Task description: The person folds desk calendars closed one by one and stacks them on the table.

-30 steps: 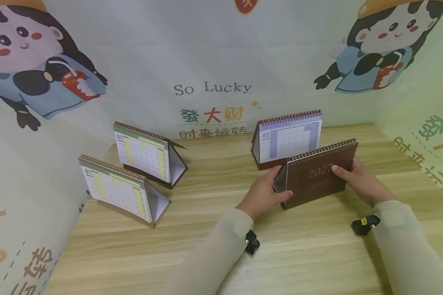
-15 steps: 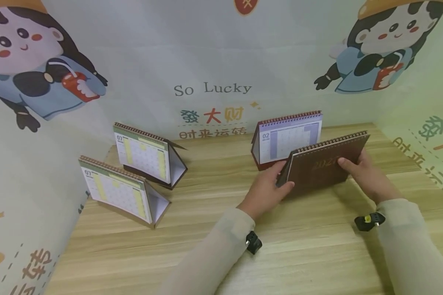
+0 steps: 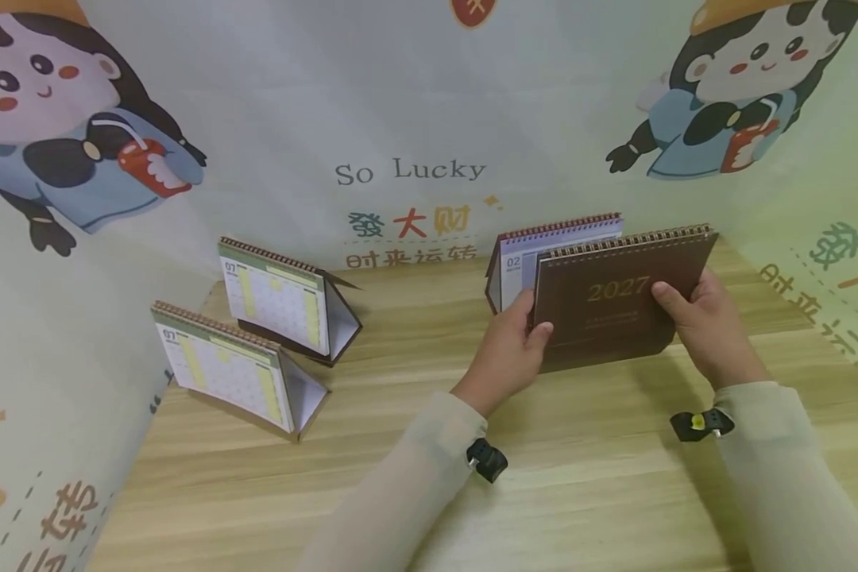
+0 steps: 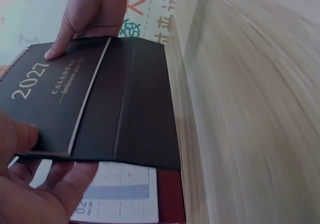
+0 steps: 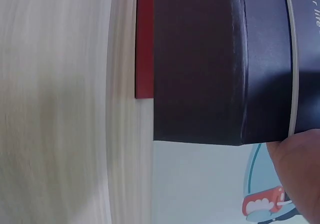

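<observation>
Both hands grip a dark brown spiral desk calendar [image 3: 615, 318] marked 2027, one at each side edge. My left hand [image 3: 504, 349] pinches its left edge, thumb on the front cover and fingers behind. At the opposite edge my right hand [image 3: 715, 330] has its thumb on the cover. In the left wrist view the brown calendar [image 4: 75, 93] shows its cover and a folded base panel. Behind it stands a red-based desk calendar [image 3: 515, 274] with a purple 02 page, largely hidden by the brown one. The right wrist view shows the red base [image 5: 145, 53] past the brown panel.
Two desk calendars with green and yellow 07 pages stand at the left, one farther back [image 3: 279, 302] and one nearer [image 3: 222, 365]. The wooden table [image 3: 372, 477] meets a printed backdrop [image 3: 415, 95] behind and at both sides.
Both hands have raised the brown calendar and turned its cover more toward the head camera. It now covers more of the purple-page calendar. The two left calendars have stayed put.
</observation>
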The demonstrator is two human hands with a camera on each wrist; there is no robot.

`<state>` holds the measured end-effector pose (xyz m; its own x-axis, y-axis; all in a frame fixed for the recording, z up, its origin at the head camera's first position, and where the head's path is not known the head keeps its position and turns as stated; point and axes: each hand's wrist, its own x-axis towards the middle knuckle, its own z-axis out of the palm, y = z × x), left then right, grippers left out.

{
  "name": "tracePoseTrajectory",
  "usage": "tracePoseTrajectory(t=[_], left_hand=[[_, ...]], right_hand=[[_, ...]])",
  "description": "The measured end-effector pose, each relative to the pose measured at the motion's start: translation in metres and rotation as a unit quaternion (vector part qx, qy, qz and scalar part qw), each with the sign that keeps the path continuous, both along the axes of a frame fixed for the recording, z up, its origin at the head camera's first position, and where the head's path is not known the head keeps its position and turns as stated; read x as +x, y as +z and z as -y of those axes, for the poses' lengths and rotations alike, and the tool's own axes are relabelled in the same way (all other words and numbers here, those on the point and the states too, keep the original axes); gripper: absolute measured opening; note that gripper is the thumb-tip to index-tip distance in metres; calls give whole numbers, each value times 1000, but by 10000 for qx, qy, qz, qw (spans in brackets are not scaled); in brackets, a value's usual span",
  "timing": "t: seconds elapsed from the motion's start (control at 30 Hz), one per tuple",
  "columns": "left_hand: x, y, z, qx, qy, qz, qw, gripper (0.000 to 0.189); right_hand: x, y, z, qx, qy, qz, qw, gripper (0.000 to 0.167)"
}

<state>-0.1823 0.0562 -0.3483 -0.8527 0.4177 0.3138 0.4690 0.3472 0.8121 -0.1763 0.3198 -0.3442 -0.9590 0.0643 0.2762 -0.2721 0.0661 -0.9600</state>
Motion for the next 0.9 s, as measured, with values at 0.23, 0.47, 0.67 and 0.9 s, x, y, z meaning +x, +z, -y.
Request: tracePoseTrajectory(t=[0.23,0.47,0.67,0.9], left_hand=[[-1,2,18,-194,-167,125,9996,28],[3,3,40,-436,-21,810,9958,57],[1,-2,58,-150,-88,675,9976,42],[-1,-5,76,-123,-41,701,9975,41]], right_hand=[[2,0,10,405,41,78,9991,19],[5,5,25,969,129,153,9951,19],[7,4,43,583,400,47,9975,19],[9,3,64,543,415,159,9975,26]])
